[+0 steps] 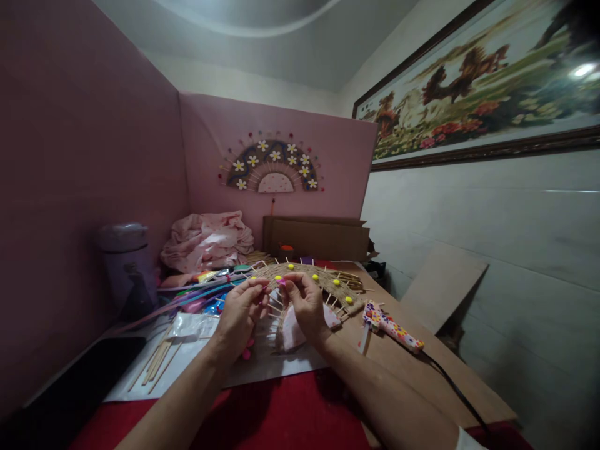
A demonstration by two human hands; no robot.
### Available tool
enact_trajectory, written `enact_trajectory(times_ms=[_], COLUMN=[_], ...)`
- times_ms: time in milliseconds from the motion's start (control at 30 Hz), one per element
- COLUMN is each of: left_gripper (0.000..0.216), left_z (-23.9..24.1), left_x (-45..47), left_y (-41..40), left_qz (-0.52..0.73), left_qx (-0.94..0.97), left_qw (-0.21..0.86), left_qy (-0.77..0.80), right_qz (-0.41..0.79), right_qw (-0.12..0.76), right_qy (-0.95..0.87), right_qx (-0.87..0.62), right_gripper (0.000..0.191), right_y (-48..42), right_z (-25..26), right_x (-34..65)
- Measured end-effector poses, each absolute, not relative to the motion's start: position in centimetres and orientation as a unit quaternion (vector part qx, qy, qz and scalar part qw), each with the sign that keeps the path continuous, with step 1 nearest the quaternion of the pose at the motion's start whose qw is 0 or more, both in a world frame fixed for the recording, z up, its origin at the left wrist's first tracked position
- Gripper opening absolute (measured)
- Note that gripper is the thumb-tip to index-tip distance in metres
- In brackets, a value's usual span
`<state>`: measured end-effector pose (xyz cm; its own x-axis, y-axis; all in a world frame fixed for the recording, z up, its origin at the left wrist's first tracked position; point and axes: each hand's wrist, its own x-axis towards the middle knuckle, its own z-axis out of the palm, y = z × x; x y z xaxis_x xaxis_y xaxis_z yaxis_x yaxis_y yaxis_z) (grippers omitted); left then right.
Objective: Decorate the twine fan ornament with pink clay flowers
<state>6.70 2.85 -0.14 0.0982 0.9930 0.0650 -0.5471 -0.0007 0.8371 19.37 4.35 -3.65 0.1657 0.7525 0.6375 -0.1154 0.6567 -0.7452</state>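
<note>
A fan-shaped piece woven of jute twine (323, 278), with wooden sticks poking out of its rim and yellow beads on some tips, lies on the table. My left hand (241, 312) and my right hand (304, 303) are raised over its near edge, fingertips pinched and nearly touching. Between them sits a small pink bead (281, 282), pinched by my right hand at a stick's tip. What my left fingers pinch is too small to name. A pink half-round centre (293, 334) shows below my right hand.
A spotted glue gun (391, 325) with a black cord lies to the right. Loose wooden sticks (157, 362) and coloured strips (197, 294) lie left. A finished flowered fan (272, 165) hangs on the pink partition. Crumpled pink cloth (209, 240), cardboard (319, 237) and a lidded jar (126, 259) stand behind.
</note>
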Motion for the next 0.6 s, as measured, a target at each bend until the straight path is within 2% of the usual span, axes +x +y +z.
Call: enact_trajectory(times_ms=[200,400,600], left_gripper=[0.031,0.039,0.042], left_z=[-0.6,-0.6,-1.4], left_x=[6.6,6.5,6.5], left_y=[2.8,2.7,3.3], left_qz=[0.573,0.551,0.500], left_qx=[0.442,0.455,0.496], left_qw=[0.625,0.632,0.648], left_qy=[0.292,0.299,0.290], right_qz=[0.329,0.223,0.206], right_qw=[0.678,0.689,0.702], right_qy=[-0.599,-0.640,-0.635], right_qx=[-0.272,-0.258,-0.246], right_gripper=[0.009,0.002,0.002], right_y=[3.8,4.2,4.1], right_z=[-3.8,-3.9,-3.5], right_x=[18.9,19.2,19.3])
